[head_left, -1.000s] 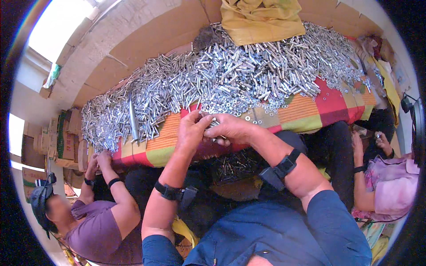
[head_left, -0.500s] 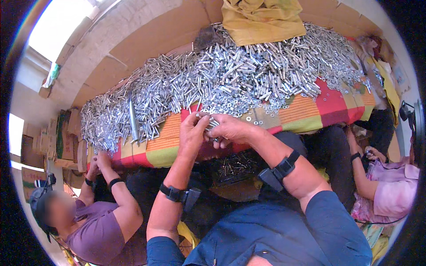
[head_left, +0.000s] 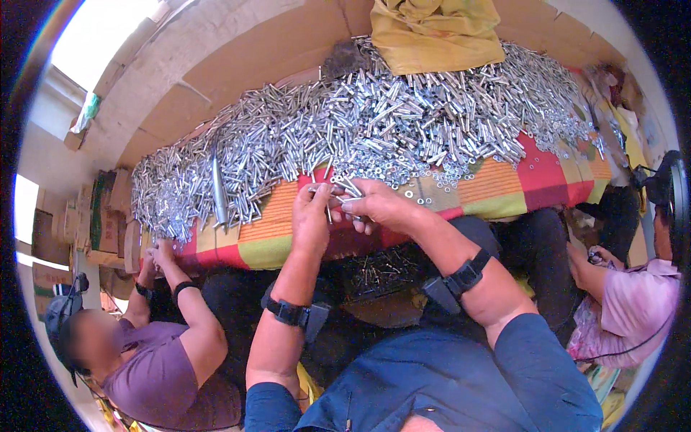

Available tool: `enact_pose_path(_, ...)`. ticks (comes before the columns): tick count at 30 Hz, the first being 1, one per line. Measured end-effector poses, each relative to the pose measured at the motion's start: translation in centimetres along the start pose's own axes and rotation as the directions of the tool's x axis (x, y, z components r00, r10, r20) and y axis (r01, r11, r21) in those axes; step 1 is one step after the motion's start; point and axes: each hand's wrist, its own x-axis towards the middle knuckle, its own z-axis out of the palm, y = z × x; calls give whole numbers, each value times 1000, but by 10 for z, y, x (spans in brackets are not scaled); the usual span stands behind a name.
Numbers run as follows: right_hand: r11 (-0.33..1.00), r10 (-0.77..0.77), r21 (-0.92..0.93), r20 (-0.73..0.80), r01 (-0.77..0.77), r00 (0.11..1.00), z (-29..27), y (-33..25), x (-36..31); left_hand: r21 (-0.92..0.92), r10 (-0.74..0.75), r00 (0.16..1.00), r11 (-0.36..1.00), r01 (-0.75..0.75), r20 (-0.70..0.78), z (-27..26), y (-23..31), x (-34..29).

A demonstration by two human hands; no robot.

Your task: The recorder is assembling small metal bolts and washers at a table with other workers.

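Over the near edge of the checked cloth [head_left: 277, 234], my two hands are close together. My right hand [head_left: 381, 205] is closed around several silvery metal bolts [head_left: 350, 189], whose ends poke out between thumb and fingers. My left hand [head_left: 311, 216] pinches with thumb and forefinger just beside them; a thin bolt [head_left: 330, 214] shows at its fingertips, partly hidden. Just beyond my hands lie loose washers [head_left: 374, 170] and a long heap of bolts and metal sleeves [head_left: 288, 137].
A yellow sack [head_left: 435, 39] lies on the back of the heap. Left of my hands, a long grey tapered metal piece [head_left: 218, 191] rests on the bolts. Below the cloth sits a dark container of bolts [head_left: 381, 273]. One person [head_left: 162, 360] works at left, another [head_left: 633, 302] at right.
My hands have come slightly apart, and more of the bolts in my right hand show. A thin bolt now shows at my left fingertips. The person at right has leaned further into view.
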Motion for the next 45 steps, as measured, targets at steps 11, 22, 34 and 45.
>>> enact_pose_path(11, 997, -72, -33, -24, 71, 997, 8, 4, 4, -375, -183, 977, 918, 131, -107, -1, 0, 2)
enact_pose_path(22, 989, -76, -136, -74, 65, 994, 13, 2, 9, -139, -51, 996, 989, 40, -73, -16, -20, 8)
enact_pose_path(34, 987, -19, -159, -68, 8, 997, 14, 7, 18, -103, 1, 996, 995, -10, -87, -18, -22, 7)
enact_pose_path(45, 991, -135, -9, -139, 135, 981, 16, 14, 26, -402, -97, 995, 911, 95, 17, -23, -31, 15)
